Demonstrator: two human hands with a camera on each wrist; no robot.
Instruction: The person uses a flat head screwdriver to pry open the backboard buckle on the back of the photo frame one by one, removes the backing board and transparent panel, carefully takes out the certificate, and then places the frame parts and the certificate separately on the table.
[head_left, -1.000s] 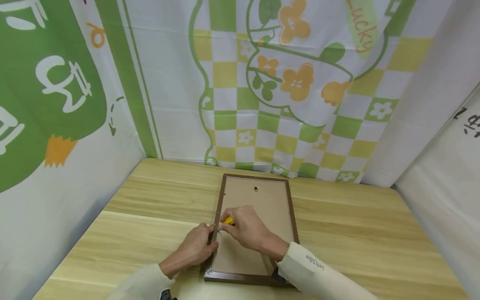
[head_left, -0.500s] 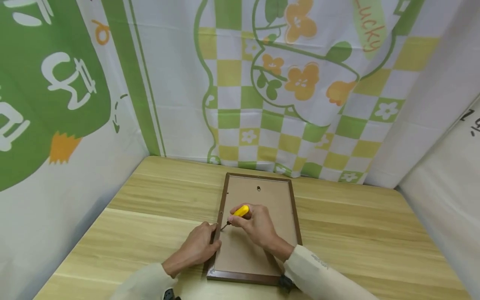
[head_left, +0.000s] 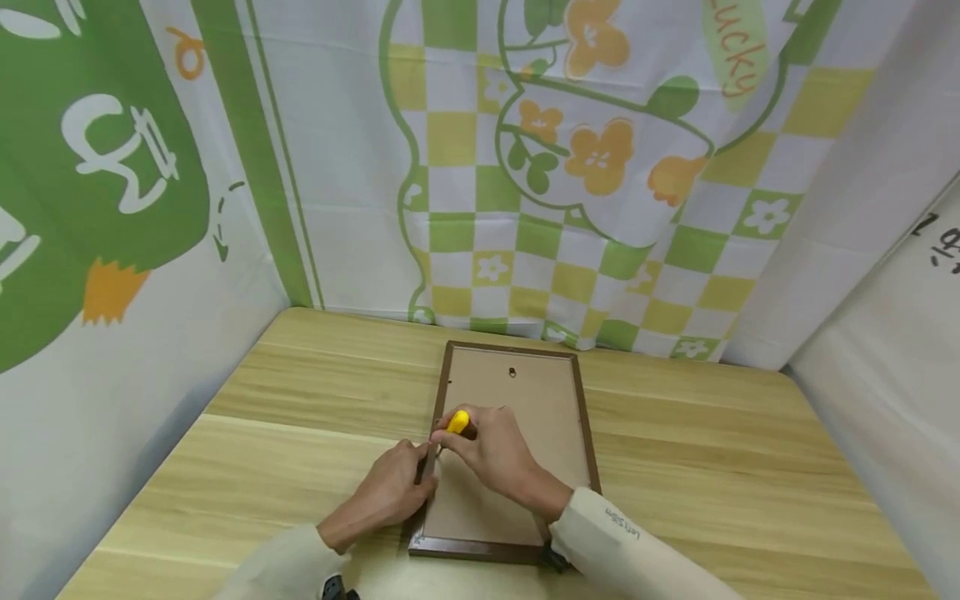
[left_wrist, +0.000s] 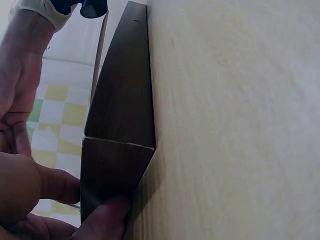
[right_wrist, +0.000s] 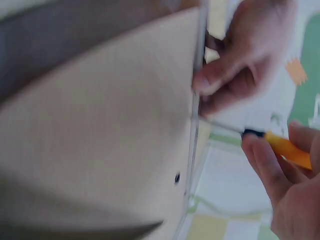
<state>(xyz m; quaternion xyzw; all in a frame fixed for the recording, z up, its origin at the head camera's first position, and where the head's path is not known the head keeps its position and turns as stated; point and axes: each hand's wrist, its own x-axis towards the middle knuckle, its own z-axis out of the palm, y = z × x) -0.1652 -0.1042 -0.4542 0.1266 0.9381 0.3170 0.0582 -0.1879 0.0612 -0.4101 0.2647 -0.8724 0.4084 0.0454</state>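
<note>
A brown picture frame (head_left: 480, 548) lies face down on the wooden table, its tan backing board (head_left: 472, 512) facing up. My left hand (head_left: 390, 487) grips the frame's left rail, thumb at the inner side and fingers along the outside. In my right hand (head_left: 495, 450) I pinch a screwdriver with a yellow handle (head_left: 459, 422). In the right wrist view the screwdriver (right_wrist: 287, 149) has a dark collar and a thin metal shaft, whose tip is right at the inner edge of the rail, close to the left fingers. The left wrist view shows the frame's dark outer side and corner (left_wrist: 117, 142).
A small metal hanging ring (head_left: 512, 372) is fixed near the top of the backing board. The wooden table (head_left: 712, 467) extends on both sides of the frame. Behind it hangs a green and yellow checked curtain (head_left: 536, 242), with printed cloth (head_left: 97, 167) at the left.
The screwdriver handle lifted and tilted right half a second ago, then came back left toward the rail and stands steeper now. My left hand keeps its grip on the frame.
</note>
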